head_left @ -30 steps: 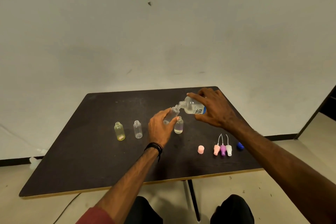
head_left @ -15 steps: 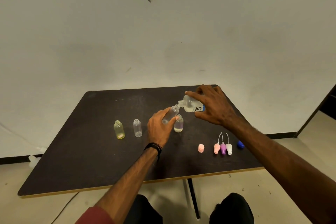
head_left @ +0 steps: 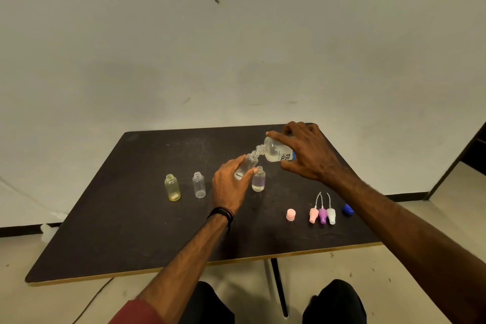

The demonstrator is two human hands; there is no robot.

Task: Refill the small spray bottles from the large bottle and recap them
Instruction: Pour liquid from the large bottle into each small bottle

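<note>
My right hand grips the large clear bottle with a blue-and-white label, tipped left so its mouth meets the neck of a small clear bottle. My left hand holds that small bottle tilted toward the large one. Another small bottle with some liquid stands upright just right of my left hand. To the left stand a yellowish small bottle and a clear small bottle, both uncapped. Spray heads in pink, purple and white lie at front right.
A pink cap sits left of the spray heads and a blue cap right of them, by my right forearm. All rest on a dark table against a pale wall. My knees show below its front edge.
The large bottle has tipped a little further, staying mouth to mouth with the small bottle. Both hands keep their grips. The view has shifted slightly.
</note>
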